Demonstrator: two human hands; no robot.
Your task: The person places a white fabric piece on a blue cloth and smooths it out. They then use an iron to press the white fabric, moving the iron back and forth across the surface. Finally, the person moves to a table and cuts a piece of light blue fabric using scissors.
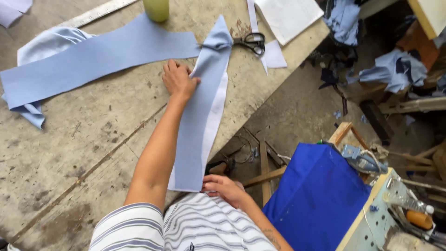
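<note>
A long light-blue fabric strip [204,111] lies on a white strip [217,111] across the worn wooden table [83,153], running from the scissors down to the table's near edge. My left hand [178,80] presses flat on the blue strip's left edge, about midway up. My right hand [224,187] pinches the strip's near end at the table's edge. The far end of the strip is folded over beside black-handled scissors [252,42].
A wide blue fabric piece [93,58] lies at the left. A metal ruler [95,13], a yellow-green bottle [156,9] and white paper [288,16] sit at the back. A blue-covered stand [316,195] with an iron [364,160] is right, with fabric scraps on the floor.
</note>
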